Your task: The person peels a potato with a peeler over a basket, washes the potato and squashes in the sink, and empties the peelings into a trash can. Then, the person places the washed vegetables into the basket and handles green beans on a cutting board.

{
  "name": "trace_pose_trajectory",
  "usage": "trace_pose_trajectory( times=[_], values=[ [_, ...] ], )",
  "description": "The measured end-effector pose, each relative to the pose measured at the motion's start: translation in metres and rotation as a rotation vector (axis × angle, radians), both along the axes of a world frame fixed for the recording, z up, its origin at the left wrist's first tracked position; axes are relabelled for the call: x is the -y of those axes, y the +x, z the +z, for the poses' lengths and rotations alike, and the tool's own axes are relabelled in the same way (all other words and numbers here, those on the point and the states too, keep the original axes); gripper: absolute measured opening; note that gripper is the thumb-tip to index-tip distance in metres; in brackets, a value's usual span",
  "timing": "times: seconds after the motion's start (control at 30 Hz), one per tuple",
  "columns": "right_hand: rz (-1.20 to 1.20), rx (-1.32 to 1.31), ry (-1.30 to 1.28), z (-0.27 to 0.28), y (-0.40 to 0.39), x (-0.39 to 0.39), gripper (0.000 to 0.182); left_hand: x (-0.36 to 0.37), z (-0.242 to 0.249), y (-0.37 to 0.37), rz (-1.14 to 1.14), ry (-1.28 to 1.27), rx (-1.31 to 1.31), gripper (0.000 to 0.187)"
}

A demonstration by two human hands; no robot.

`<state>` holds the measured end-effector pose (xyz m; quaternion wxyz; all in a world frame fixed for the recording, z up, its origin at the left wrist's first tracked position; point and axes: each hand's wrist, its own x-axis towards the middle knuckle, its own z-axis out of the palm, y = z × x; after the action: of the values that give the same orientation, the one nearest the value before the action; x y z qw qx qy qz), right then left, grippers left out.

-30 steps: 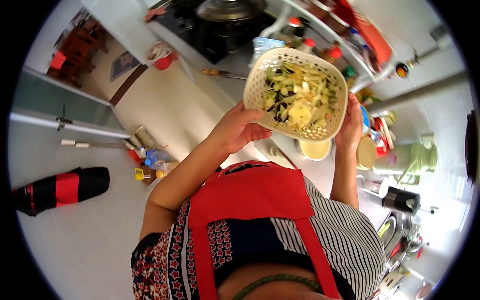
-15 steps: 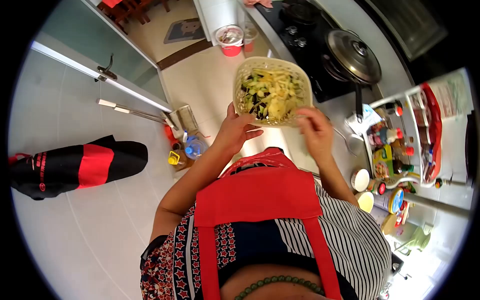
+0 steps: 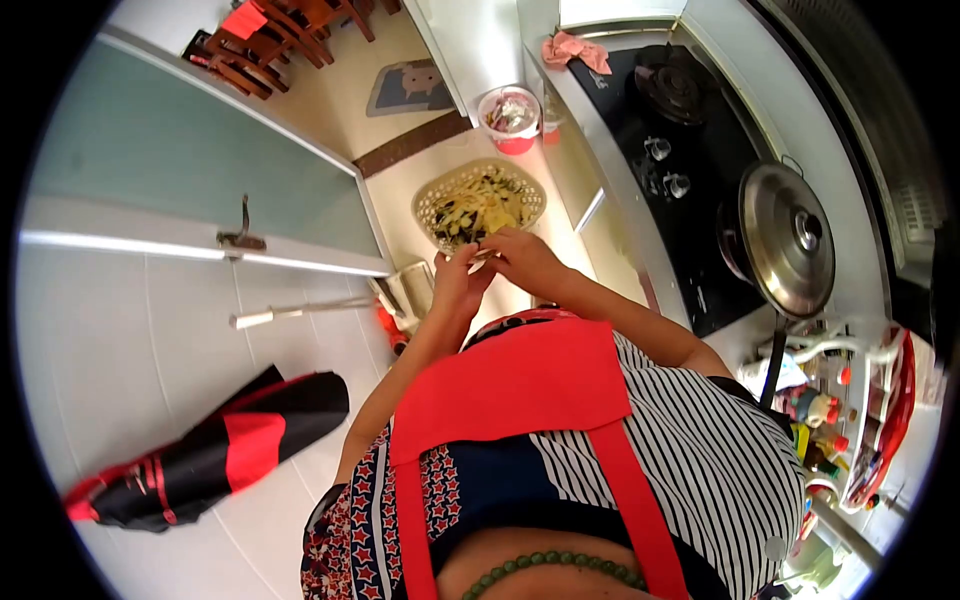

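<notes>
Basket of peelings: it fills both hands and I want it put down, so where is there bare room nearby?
Both hands, left hand and right hand, hold the basket. Bare floor lies between the sliding door and black-red bag. The hob is crowded by the lidded pan; the rack is full.

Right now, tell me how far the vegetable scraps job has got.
Done: the peelings are gathered in the cream basket. In hand: left hand and right hand grip its near rim, over the floor, apart from the red bin. Left: the basket remains full.
</notes>
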<state>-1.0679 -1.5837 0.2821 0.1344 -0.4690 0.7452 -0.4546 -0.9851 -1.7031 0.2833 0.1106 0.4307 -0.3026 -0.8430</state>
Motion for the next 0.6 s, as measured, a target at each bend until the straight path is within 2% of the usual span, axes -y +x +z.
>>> trace_pose_trajectory(
  times=[0.07,0.13,0.3,0.37,0.4,0.47,0.6],
  values=[
    [-0.037,-0.039,-0.047,-0.008,-0.036,0.018,0.014,0.020,-0.003,-0.033,-0.063,-0.040,-0.041,0.026],
    [-0.047,-0.094,-0.016,-0.005,-0.049,0.061,0.014,0.057,-0.006,-0.042,-0.010,-0.047,-0.060,0.030],
    [-0.085,-0.066,-0.120,-0.021,-0.139,0.087,0.017,0.088,-0.002,-0.115,-0.134,0.004,0.031,0.048],
    [-0.101,-0.092,-0.099,-0.023,-0.149,0.116,0.016,0.133,-0.013,-0.118,-0.173,0.081,0.007,0.054],
    [-0.117,-0.082,-0.099,-0.028,-0.165,0.123,0.016,0.150,-0.022,-0.133,-0.196,0.039,0.057,0.059],
    [-0.140,-0.026,-0.116,-0.047,-0.199,0.137,0.017,0.190,-0.044,-0.172,-0.174,-0.034,0.148,0.060],
    [-0.208,0.046,-0.029,-0.067,-0.259,0.185,0.019,0.282,-0.078,-0.255,-0.326,-0.264,0.153,0.053]
  ],
)
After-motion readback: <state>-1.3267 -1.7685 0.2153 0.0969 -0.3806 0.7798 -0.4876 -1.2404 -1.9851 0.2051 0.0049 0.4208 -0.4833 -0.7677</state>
